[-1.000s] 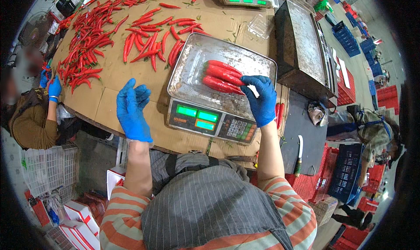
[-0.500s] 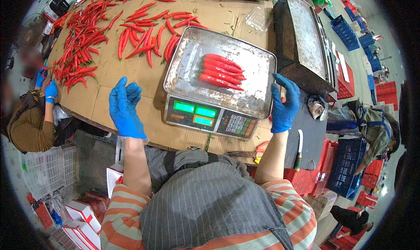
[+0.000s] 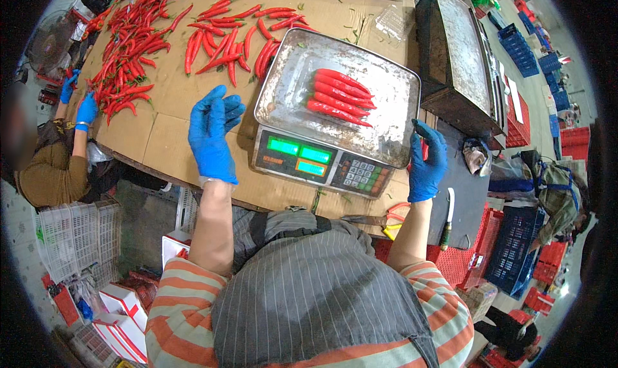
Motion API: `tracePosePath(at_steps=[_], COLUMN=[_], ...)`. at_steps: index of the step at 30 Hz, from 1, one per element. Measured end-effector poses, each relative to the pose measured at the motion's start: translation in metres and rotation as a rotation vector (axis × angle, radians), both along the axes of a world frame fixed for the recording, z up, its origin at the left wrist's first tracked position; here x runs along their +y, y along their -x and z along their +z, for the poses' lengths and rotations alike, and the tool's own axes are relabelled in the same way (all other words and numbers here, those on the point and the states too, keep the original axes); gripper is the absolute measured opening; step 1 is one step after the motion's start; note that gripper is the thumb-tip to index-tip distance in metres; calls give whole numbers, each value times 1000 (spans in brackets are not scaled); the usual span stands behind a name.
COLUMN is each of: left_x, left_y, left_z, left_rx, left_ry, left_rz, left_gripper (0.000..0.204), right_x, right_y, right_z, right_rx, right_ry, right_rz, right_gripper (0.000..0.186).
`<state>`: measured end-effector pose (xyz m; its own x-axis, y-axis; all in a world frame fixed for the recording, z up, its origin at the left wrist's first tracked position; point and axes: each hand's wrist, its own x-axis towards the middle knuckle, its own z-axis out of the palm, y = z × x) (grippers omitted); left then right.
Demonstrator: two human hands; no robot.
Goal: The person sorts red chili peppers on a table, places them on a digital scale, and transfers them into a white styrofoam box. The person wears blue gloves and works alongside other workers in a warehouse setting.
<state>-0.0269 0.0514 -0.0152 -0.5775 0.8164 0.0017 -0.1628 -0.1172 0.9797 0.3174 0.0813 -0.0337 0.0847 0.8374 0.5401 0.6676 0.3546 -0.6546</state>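
Several red chili peppers [image 3: 341,95] lie side by side on the metal pan of a digital scale [image 3: 283,107], whose green displays are lit. My left hand [image 3: 214,139], in a blue glove, hovers left of the scale, its fingers apart and loosely bent, holding nothing. Close beside the pan's right rim is my gloved right hand [image 3: 427,165], thumb and fingers apart. A bit of red shows in the gap between them; whether it lies behind or in the hand I cannot tell. Other chilies [image 3: 225,39] are spread on the cardboard beyond the scale.
A larger chili heap [image 3: 132,62] covers the table's left, where another person's gloved hand [image 3: 86,110] works. A knife [image 3: 447,218] and red-and-yellow-handled scissors [image 3: 389,223] lie near the front edge. A dark metal box [image 3: 454,52] stands right of the scale; a clear plastic tray [image 3: 391,22] lies behind.
The whole view has shifted a little, moving the table and scale rightward and up in the picture. My left hand has come nearer the scale. The chilies on the pan lie as before.
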Motion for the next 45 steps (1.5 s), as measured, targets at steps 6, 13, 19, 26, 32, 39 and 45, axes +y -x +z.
tracePosePath(at_steps=[6, 13, 19, 26, 32, 39, 45], left_x=[12, 39, 73, 70, 44, 7, -6], left_y=[-24, -47, -56, -64, -41, -13, -14], left_z=[-5, -24, -39, -18, -3, 25, 31], left_rx=[16, 877, 650, 741, 588, 554, 578], left_ry=[-73, -85, 155, 208, 75, 205, 194], left_rz=[-102, -305, -500, -579, -563, -510, -525], left_gripper=[22, 47, 73, 79, 71, 71, 78], right_x=[-2, 5, 22, 44, -2, -46, -51], right_y=[23, 27, 30, 26, 49, 76, 76], right_z=[2, -11, -18, -31, 10, 37, 34], right_rx=[27, 182, 221, 695, 799, 1049, 1019], right_ry=[48, 173, 519, 701, 717, 805, 838], right_rz=[69, 38, -32, 202, 279, 408, 375], right_gripper=[25, 23, 31, 14, 11, 16, 15])
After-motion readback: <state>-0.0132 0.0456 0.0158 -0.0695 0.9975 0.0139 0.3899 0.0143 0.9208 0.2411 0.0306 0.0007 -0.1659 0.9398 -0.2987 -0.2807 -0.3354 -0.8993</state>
